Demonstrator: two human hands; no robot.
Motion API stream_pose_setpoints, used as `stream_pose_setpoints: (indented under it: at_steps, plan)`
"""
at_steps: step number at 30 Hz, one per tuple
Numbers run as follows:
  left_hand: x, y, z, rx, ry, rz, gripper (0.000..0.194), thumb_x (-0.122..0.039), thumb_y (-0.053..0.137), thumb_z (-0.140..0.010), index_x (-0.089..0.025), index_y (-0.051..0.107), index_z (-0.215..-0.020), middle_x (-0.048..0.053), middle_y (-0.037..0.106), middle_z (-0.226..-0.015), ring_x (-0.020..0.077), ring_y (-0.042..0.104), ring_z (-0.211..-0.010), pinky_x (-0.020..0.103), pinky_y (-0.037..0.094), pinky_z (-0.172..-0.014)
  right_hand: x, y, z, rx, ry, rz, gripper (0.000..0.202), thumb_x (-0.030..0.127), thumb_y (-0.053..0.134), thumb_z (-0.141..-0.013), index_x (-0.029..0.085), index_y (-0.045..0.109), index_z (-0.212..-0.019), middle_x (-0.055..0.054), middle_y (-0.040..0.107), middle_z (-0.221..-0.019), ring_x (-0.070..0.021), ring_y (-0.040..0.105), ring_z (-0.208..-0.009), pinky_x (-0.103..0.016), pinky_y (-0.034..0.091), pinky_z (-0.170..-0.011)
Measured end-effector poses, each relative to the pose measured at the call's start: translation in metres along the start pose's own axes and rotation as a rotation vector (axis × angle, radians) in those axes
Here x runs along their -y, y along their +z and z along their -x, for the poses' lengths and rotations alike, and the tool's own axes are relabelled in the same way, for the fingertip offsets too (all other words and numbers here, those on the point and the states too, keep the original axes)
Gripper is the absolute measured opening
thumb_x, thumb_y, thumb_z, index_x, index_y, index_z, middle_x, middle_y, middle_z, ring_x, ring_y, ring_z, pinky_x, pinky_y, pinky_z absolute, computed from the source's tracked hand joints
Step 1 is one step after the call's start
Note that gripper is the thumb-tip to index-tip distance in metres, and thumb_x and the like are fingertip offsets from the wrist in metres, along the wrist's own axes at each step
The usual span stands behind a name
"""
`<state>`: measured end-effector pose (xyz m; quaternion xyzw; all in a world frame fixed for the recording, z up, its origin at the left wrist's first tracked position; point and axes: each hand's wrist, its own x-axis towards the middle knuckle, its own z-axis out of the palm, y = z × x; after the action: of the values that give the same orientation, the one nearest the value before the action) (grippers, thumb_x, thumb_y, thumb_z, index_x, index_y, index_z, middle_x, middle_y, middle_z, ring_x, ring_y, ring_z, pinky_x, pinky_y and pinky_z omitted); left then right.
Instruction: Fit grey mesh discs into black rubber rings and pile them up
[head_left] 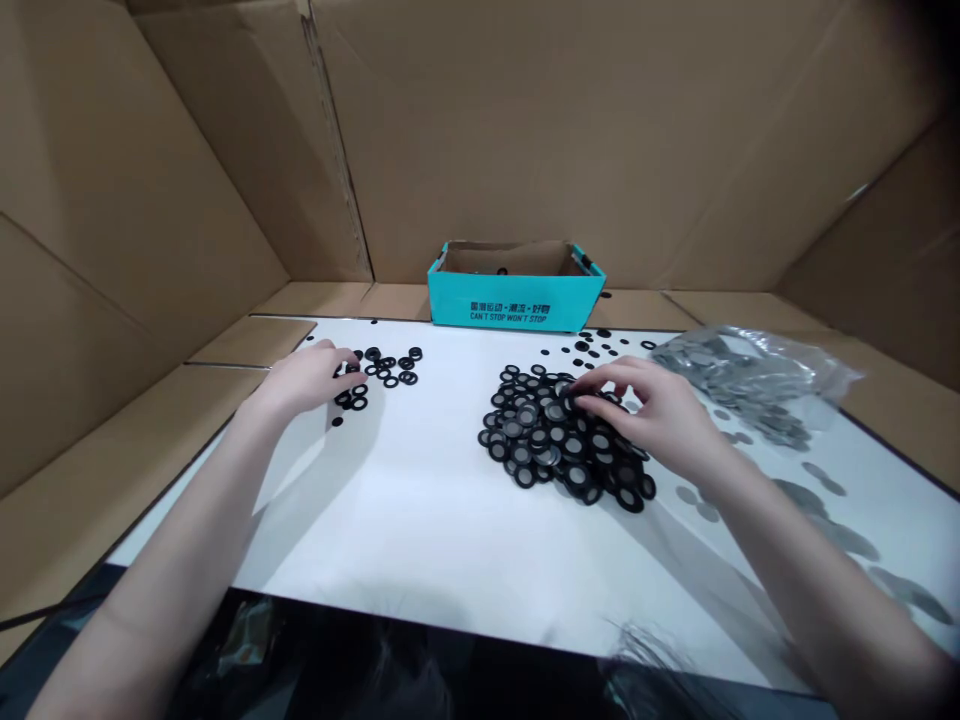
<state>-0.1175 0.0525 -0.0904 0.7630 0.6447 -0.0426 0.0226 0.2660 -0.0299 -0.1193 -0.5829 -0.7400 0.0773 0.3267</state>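
Note:
My left hand (311,375) is at the left of the white table, over a small scatter of black rings (388,365). Its thumb and forefinger are apart, with rings beneath and beside them. At the right, my right hand (649,405) reaches into a heap of black rings with grey disc centres (540,440). Thumb and forefinger pinch a black ring (570,400) at the heap's upper edge, partly hidden by the fingertips. The other fingers of this hand are curled.
An open turquoise box (517,302) stands at the back. Right of the heap lies a clear plastic bag of grey discs (739,375), with loose grey discs (825,478) near it. Small black discs (592,345) are scattered behind the heap. Cardboard walls (570,130) enclose the table (420,500).

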Motion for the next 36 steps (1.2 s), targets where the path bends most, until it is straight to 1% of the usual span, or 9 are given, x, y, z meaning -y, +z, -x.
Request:
stream_pose_setpoints:
  at_steps: [4,10,13,17,20,22,27,31,36]
  plan:
    - [0.009,0.014,-0.009,-0.015,-0.051,-0.012,0.054,-0.054,0.039,-0.092,-0.019,0.064,-0.124,0.017,0.062,-0.123,0.0348,0.062,-0.111,0.035,0.046,-0.078,-0.001,-0.004,0.004,-0.024,-0.015,0.008,0.023,0.04,0.062,-0.082,0.022,0.076,-0.087,-0.009,0.073,-0.089,-0.0248,0.064,-0.08,-0.036,0.044,-0.067]
    - [0.014,0.025,-0.015,-0.061,-0.11,-0.012,0.04,-0.04,0.052,-0.086,-0.02,0.066,-0.117,0.013,0.066,-0.121,0.0323,0.062,-0.113,0.033,0.047,-0.078,-0.011,-0.022,0.023,-0.037,0.157,0.1,0.033,0.048,0.054,-0.085,0.023,0.074,-0.09,-0.009,0.074,-0.096,-0.0241,0.063,-0.084,-0.033,0.041,-0.062]
    - [0.016,0.026,-0.017,-0.066,-0.131,0.01,0.031,-0.038,0.057,-0.082,-0.021,0.067,-0.106,0.01,0.07,-0.115,0.0308,0.064,-0.108,0.032,0.046,-0.075,-0.027,-0.034,0.034,-0.039,0.224,0.191,0.035,0.049,0.051,-0.084,0.023,0.075,-0.088,-0.01,0.074,-0.095,-0.0267,0.063,-0.086,-0.035,0.041,-0.066]
    - [0.02,0.028,-0.02,-0.082,-0.123,0.039,0.023,-0.038,0.058,-0.081,-0.022,0.066,-0.095,0.008,0.073,-0.109,0.0294,0.066,-0.102,0.031,0.044,-0.071,-0.061,-0.047,0.054,-0.03,0.318,0.355,0.037,0.051,0.052,-0.078,0.023,0.075,-0.082,-0.012,0.074,-0.092,-0.0314,0.061,-0.084,-0.04,0.042,-0.071]
    - [0.023,0.029,-0.022,-0.091,-0.113,0.06,0.019,-0.038,0.058,-0.08,-0.022,0.065,-0.088,0.008,0.073,-0.103,0.0296,0.066,-0.098,0.032,0.043,-0.068,-0.082,-0.05,0.072,-0.017,0.386,0.465,0.04,0.053,0.056,-0.073,0.02,0.075,-0.084,-0.018,0.074,-0.092,-0.0371,0.06,-0.085,-0.043,0.04,-0.067]
    - [0.024,0.03,-0.023,-0.099,-0.109,0.076,0.019,-0.038,0.059,-0.078,-0.022,0.065,-0.084,0.008,0.073,-0.101,0.0294,0.066,-0.096,0.031,0.043,-0.067,-0.09,-0.049,0.082,0.003,0.415,0.501,0.039,0.051,0.059,-0.073,0.019,0.076,-0.085,-0.019,0.074,-0.091,-0.0394,0.06,-0.087,-0.043,0.04,-0.065]
    - [0.023,0.031,-0.024,-0.154,-0.122,0.109,0.024,-0.04,0.055,-0.079,-0.021,0.066,-0.088,0.011,0.072,-0.103,0.0301,0.067,-0.095,0.033,0.045,-0.069,-0.087,-0.041,0.094,-0.011,0.454,0.502,0.024,0.04,0.059,-0.08,0.023,0.075,-0.083,-0.014,0.076,-0.092,-0.0355,0.062,-0.092,-0.042,0.044,-0.072]
    - [0.02,0.029,-0.022,-0.203,-0.156,0.139,0.028,-0.036,0.05,-0.081,-0.018,0.068,-0.093,0.014,0.072,-0.11,0.0317,0.067,-0.096,0.035,0.048,-0.073,-0.081,-0.04,0.093,-0.069,0.49,0.461,0.019,0.032,0.058,-0.079,0.024,0.075,-0.081,-0.012,0.077,-0.088,-0.0317,0.064,-0.086,-0.039,0.046,-0.071]
    - [0.015,0.025,-0.018,-0.258,-0.197,0.208,0.031,-0.036,0.05,-0.078,-0.018,0.068,-0.095,0.011,0.075,-0.104,0.0328,0.069,-0.096,0.036,0.05,-0.077,-0.083,-0.044,0.091,-0.177,0.521,0.407,0.02,0.039,0.058,-0.072,0.024,0.071,-0.074,-0.011,0.076,-0.083,-0.0327,0.064,-0.085,-0.04,0.045,-0.069]
